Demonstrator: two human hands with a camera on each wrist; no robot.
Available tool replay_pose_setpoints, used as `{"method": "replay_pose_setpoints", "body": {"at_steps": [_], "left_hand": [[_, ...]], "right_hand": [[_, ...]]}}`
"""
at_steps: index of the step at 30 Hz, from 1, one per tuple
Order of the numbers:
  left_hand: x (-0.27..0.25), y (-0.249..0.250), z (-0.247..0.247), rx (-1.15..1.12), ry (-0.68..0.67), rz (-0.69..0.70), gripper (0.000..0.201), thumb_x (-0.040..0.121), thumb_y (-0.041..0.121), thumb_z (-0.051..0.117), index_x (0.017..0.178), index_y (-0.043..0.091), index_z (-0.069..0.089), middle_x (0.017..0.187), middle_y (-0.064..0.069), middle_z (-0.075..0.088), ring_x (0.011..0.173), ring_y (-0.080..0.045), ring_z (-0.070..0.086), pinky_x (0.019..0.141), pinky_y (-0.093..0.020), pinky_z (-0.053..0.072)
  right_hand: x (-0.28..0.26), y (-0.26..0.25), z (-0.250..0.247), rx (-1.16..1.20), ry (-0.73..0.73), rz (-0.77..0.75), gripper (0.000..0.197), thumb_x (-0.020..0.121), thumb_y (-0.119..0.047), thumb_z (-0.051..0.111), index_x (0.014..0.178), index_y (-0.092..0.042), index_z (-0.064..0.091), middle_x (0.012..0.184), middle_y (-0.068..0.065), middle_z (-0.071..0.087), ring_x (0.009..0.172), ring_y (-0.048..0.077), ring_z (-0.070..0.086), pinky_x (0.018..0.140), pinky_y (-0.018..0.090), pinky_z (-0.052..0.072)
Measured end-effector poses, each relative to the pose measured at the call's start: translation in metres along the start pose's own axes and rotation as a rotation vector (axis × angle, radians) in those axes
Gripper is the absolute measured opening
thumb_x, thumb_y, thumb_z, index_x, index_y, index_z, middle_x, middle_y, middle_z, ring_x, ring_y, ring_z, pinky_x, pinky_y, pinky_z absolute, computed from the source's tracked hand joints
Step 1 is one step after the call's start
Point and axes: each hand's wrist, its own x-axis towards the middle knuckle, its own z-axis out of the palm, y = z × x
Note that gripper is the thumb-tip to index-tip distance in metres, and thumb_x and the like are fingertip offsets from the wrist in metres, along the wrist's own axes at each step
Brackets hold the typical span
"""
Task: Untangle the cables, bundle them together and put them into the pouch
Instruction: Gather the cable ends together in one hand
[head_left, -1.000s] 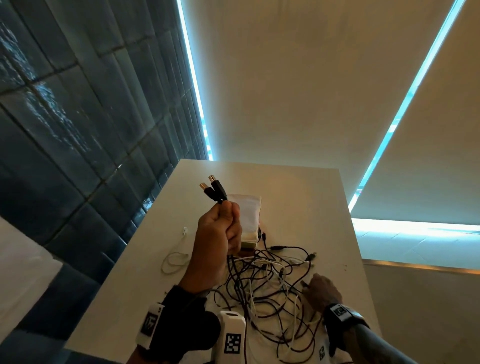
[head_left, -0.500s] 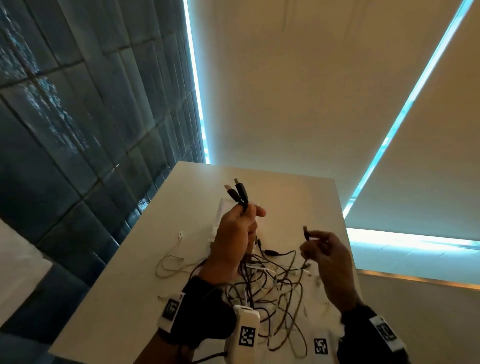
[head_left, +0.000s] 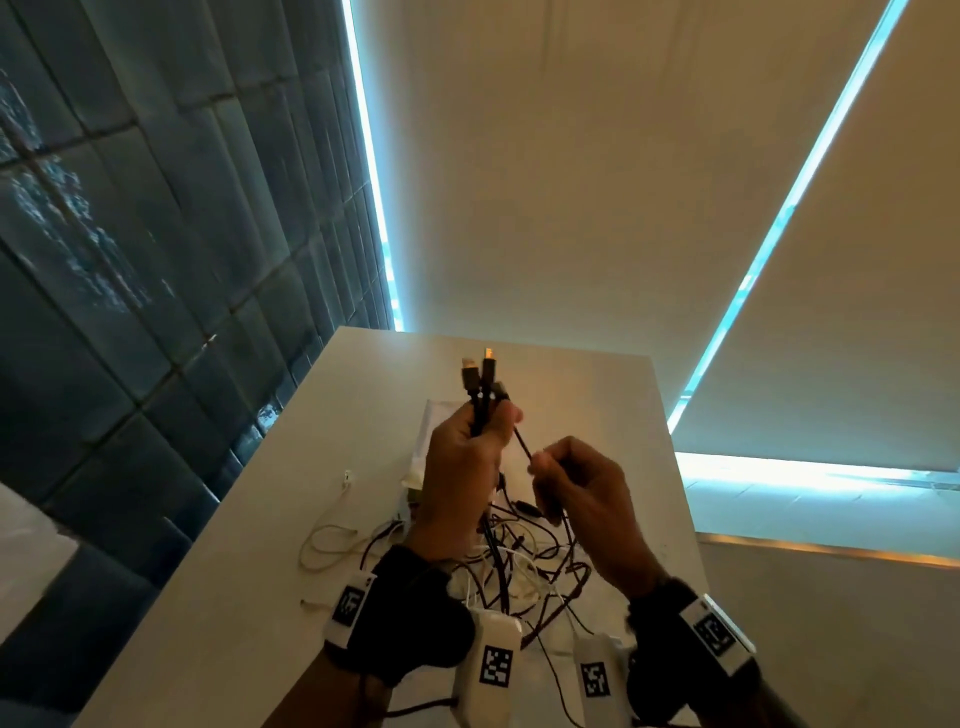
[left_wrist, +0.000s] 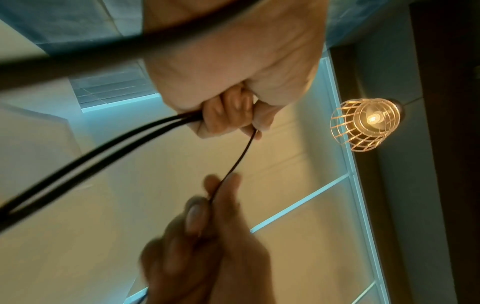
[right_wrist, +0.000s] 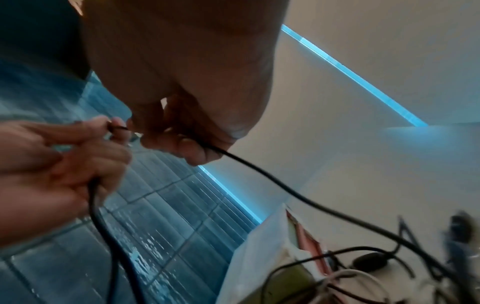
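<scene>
**Both hands up over the desk, a thin black lead stretched between them**

The pale desk runs away from the person toward twelve o'clock, with a dark tiled wall at nine o'clock and a lit cage lamp overhead in the left wrist view.

On the desk, toward six o'clock and under the raised hands, lies the tangle of cables, black and white leads looped over one another. One pale lead strays out of it toward nine o'clock. At twelve o'clock from the tangle, partly hidden behind the left hand, lies the white pouch; in the right wrist view its mouth stands open beside the cables.

The left hand is held up above the tangle, fingers curled in a fist round two black cables whose plugs stick up out of the fist toward twelve o'clock. The right hand, at three o'clock from the left and just beside it, pinches a thin black cable between thumb and fingertip. That cable runs taut up to the left hand's fingertips, which also nip it. Below the right hand the same lead drops back toward the tangle.

Both wrists wear black bands with white marker tags.
</scene>
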Motion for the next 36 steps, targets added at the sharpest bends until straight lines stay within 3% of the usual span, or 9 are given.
{"method": "replay_pose_setpoints", "body": {"at_steps": [8, 12, 15, 17, 20, 26, 30, 33, 36], "left_hand": [[0.000, 0.006, -0.002, 0.070, -0.087, 0.119, 0.028, 0.099, 0.027, 0.044, 0.081, 0.013, 0.059, 0.050, 0.008, 0.037, 0.044, -0.007, 0.031, 0.045, -0.022, 0.029], [0.004, 0.013, -0.006, -0.109, -0.039, 0.063, 0.032, 0.102, 0.022, 0.036, 0.076, 0.014, 0.052, 0.068, 0.000, 0.054, 0.065, -0.014, 0.055, 0.068, -0.032, 0.048], [0.005, 0.022, -0.011, -0.354, -0.052, 0.014, 0.032, 0.102, 0.022, 0.034, 0.074, 0.012, 0.044, 0.057, 0.003, 0.041, 0.051, -0.012, 0.038, 0.057, -0.030, 0.034], [0.006, 0.026, -0.016, -0.359, -0.024, 0.036, 0.032, 0.102, 0.021, 0.034, 0.072, 0.014, 0.042, 0.054, 0.006, 0.030, 0.049, -0.009, 0.024, 0.054, -0.030, 0.020], [0.007, 0.027, -0.022, -0.287, -0.013, 0.091, 0.035, 0.103, 0.021, 0.034, 0.070, 0.014, 0.041, 0.053, 0.008, 0.028, 0.048, -0.010, 0.020, 0.051, -0.030, 0.018], [0.004, 0.025, -0.026, -0.210, -0.002, 0.093, 0.035, 0.104, 0.020, 0.033, 0.071, 0.013, 0.043, 0.050, 0.009, 0.029, 0.044, -0.009, 0.021, 0.047, -0.029, 0.017], [0.003, 0.025, -0.028, -0.182, 0.002, 0.031, 0.033, 0.104, 0.020, 0.034, 0.074, 0.013, 0.046, 0.051, 0.008, 0.031, 0.042, -0.007, 0.023, 0.043, -0.025, 0.019], [0.004, 0.018, -0.029, -0.180, 0.018, -0.104, 0.031, 0.103, 0.020, 0.035, 0.075, 0.014, 0.046, 0.049, 0.008, 0.031, 0.039, -0.006, 0.023, 0.037, -0.020, 0.020], [0.003, 0.010, -0.028, -0.146, 0.028, -0.243, 0.030, 0.101, 0.021, 0.035, 0.073, 0.015, 0.043, 0.047, 0.003, 0.037, 0.035, -0.008, 0.024, 0.036, -0.018, 0.017]], "right_hand": [[0.007, -0.007, 0.014, -0.064, -0.025, -0.068, 0.021, 0.092, -0.024, 0.053, 0.082, -0.009, 0.064, 0.055, -0.012, 0.052, 0.048, 0.001, 0.039, 0.047, 0.015, 0.034], [0.007, 0.005, 0.012, -0.132, -0.082, -0.062, 0.023, 0.097, -0.011, 0.052, 0.079, -0.003, 0.063, 0.059, -0.015, 0.055, 0.052, -0.001, 0.044, 0.053, 0.009, 0.036], [0.004, 0.027, 0.005, -0.188, -0.118, 0.023, 0.025, 0.097, -0.002, 0.051, 0.074, -0.005, 0.062, 0.058, -0.017, 0.056, 0.055, -0.003, 0.047, 0.057, 0.008, 0.037], [0.003, 0.050, 0.000, -0.248, -0.099, 0.069, 0.030, 0.096, -0.003, 0.053, 0.070, -0.017, 0.061, 0.061, -0.013, 0.057, 0.061, -0.002, 0.048, 0.062, 0.017, 0.041], [0.001, 0.082, -0.007, -0.347, -0.060, 0.128, 0.030, 0.095, -0.010, 0.055, 0.067, -0.020, 0.060, 0.063, -0.006, 0.054, 0.064, 0.007, 0.048, 0.064, 0.031, 0.041], [0.001, 0.099, -0.005, -0.505, -0.043, 0.180, 0.028, 0.095, -0.013, 0.055, 0.067, -0.017, 0.059, 0.057, -0.009, 0.051, 0.054, 0.001, 0.043, 0.054, 0.015, 0.034], [-0.001, 0.108, -0.010, -0.610, -0.044, 0.304, 0.028, 0.096, -0.016, 0.053, 0.070, -0.016, 0.063, 0.060, -0.007, 0.055, 0.052, -0.001, 0.048, 0.051, 0.014, 0.036], [0.009, 0.091, -0.011, -0.490, 0.096, 0.339, 0.024, 0.095, -0.020, 0.057, 0.075, -0.012, 0.068, 0.065, -0.006, 0.062, 0.057, 0.006, 0.052, 0.050, 0.015, 0.039], [0.024, 0.044, -0.004, -0.205, 0.186, 0.245, 0.018, 0.093, -0.020, 0.060, 0.079, -0.012, 0.068, 0.060, -0.004, 0.052, 0.049, 0.007, 0.039, 0.042, 0.019, 0.032]]}}
